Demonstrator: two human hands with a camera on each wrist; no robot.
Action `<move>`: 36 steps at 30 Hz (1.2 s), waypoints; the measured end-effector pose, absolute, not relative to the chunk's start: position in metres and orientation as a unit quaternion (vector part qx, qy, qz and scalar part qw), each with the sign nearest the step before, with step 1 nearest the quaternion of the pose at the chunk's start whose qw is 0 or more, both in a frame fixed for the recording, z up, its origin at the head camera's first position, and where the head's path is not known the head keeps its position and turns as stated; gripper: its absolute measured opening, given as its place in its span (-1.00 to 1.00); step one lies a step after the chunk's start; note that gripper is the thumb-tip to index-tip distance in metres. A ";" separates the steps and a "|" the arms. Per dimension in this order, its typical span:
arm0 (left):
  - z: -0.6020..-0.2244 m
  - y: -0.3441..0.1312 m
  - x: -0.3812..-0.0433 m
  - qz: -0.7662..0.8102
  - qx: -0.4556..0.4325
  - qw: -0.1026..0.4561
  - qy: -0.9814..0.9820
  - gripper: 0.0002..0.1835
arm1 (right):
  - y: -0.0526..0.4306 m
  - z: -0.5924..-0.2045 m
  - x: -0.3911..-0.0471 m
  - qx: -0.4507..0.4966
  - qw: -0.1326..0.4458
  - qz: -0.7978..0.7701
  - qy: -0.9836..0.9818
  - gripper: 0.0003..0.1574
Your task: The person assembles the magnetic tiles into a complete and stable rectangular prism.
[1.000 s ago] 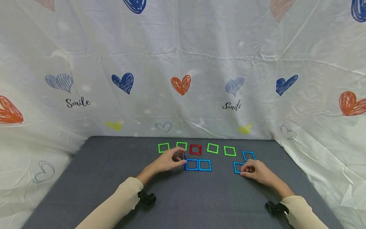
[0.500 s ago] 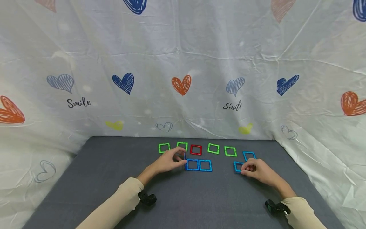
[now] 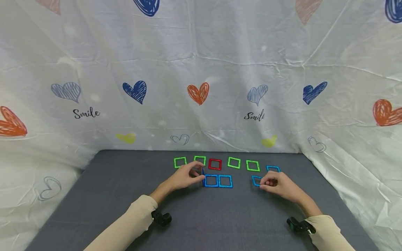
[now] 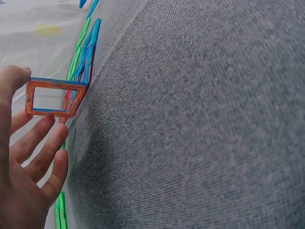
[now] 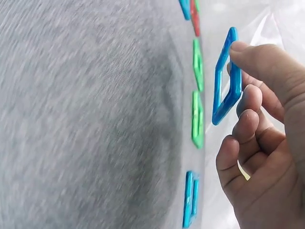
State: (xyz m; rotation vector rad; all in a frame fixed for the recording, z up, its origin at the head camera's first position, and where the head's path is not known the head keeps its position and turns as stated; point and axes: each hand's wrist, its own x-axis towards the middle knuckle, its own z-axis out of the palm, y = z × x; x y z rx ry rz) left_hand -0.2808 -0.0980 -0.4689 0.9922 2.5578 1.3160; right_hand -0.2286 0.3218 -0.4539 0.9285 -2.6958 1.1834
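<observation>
On my feed I'm seeing a heart-printed sheet (image 3: pixel 201 69) hanging behind a grey table (image 3: pixel 201 216). The left hand (image 3: pixel 183 176), fingers parted, is holding an upright frame (image 4: pixel 57 82) by its edges, against the left side of two joined blue frames (image 3: pixel 218 181) lying flat. The right hand (image 3: pixel 279 184), fingers curled, is pinching a lone blue frame (image 5: pixel 235 86) tilted above the table. Four green frames (image 5: pixel 195 119) and a red frame (image 3: pixel 215 169) are lying beyond.

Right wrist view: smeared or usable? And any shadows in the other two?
Right wrist: probably usable; the grey cloth looks streaked, but the held blue square shows clear edges. Left wrist: sharper weave, soft shadow beside the left hand. Head: soft shadows below that hand and the right hand.
</observation>
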 end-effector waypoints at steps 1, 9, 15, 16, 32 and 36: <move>-0.469 -0.098 -0.281 0.432 0.325 0.050 0.840 -0.47 | 0.320 -0.454 -0.229 0.303 0.029 0.384 -0.872 -0.90; -0.468 -0.096 -0.281 0.434 0.326 0.048 0.839 -0.46 | 0.304 -0.448 -0.231 0.310 0.038 0.402 -0.861 -0.90; -0.469 -0.096 -0.280 0.436 0.329 0.042 0.837 -0.46 | 0.292 -0.443 -0.234 0.305 0.030 0.412 -0.858 -0.92; -0.468 -0.096 -0.280 0.435 0.328 0.041 0.837 -0.46 | 0.290 -0.443 -0.235 0.306 0.030 0.413 -0.857 -0.91; -0.469 -0.098 -0.278 0.432 0.323 0.040 0.841 -0.52 | 0.257 -0.442 -0.246 0.324 0.019 0.420 -0.847 -0.95; -0.470 -0.098 -0.278 0.433 0.322 0.039 0.841 -0.53 | 0.250 -0.441 -0.248 0.335 0.017 0.424 -0.841 -0.95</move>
